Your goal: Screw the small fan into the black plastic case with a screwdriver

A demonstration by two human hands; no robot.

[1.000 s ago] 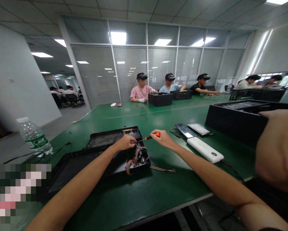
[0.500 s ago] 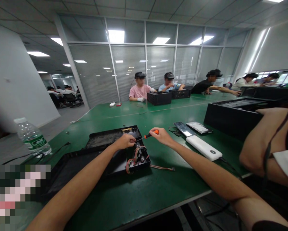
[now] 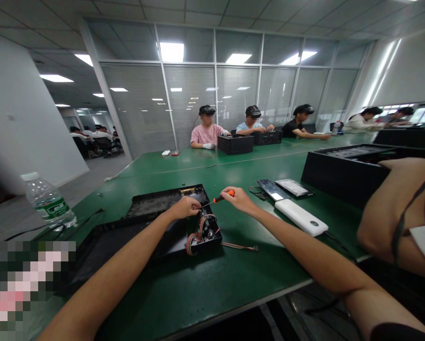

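One clear bottle (image 3: 50, 206) stands on the green counter (image 3: 240, 274) at the left. Next lies an open black case (image 3: 107, 237), the left hand (image 3: 186, 208) over its right part, fingers bunched; whether that grip pinches anything, I cannot tell. Striped wires (image 3: 200, 231) curl at the case's right end. An orange-and-black screwdriver (image 3: 218, 199) slants down toward the left fingertips, its handle pinched in the right hand's (image 3: 239, 199) grip. Farther right lie a white power bank (image 3: 300, 218) and a black box (image 3: 336, 173).
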